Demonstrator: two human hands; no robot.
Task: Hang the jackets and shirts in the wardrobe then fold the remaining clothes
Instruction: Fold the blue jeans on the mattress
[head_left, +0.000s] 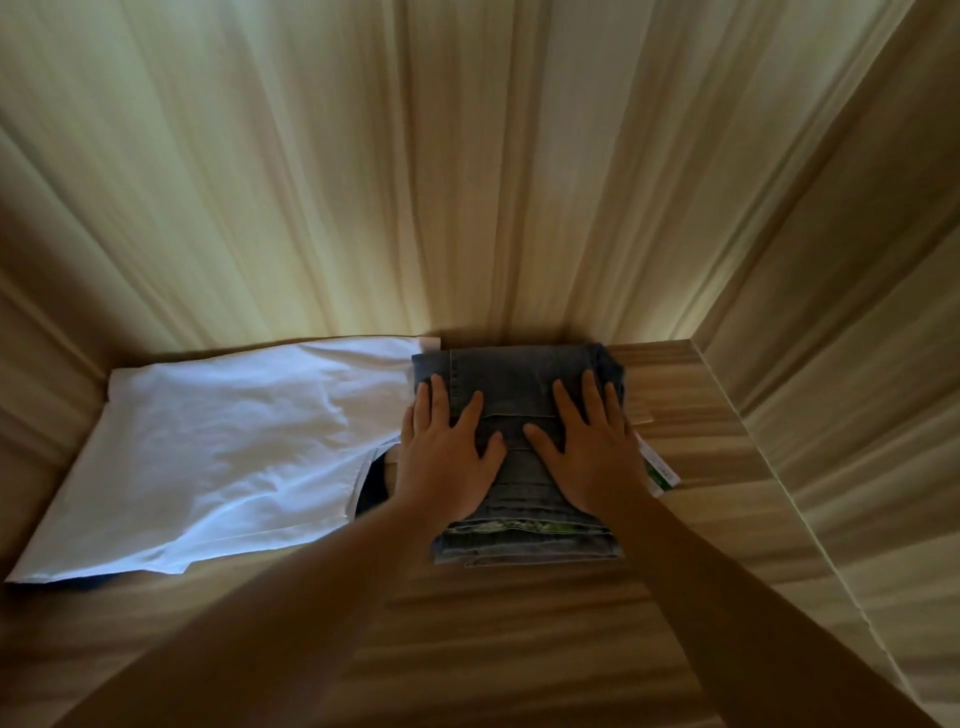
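Nearest to us, our two bare forearms reach forward over the front of a pale wooden shelf (519, 649) inside the wardrobe. Just past them lies a folded stack of blue-grey jeans (519, 374), right of the shelf's middle, its layered edges facing us with a strip of green print showing between the folds. Our left hand (447, 452) lies flat on the stack's left part, fingers straight and spread, gripping nothing. Our right hand (587, 452) lies flat on the right part in the same way, thumb pointing inward toward the left thumb. A white tag with a green mark (660, 473) sticks out from under the stack beside the right hand. To the left, touching the jeans at the far corner, a folded white garment (234, 441) covers most of the shelf's left half, and a dark cloth (371, 488) shows beneath its near right edge. Beyond both piles the wardrobe's wood-grain back panel (467, 182) rises, and the side wall (857, 312) stands to the right.
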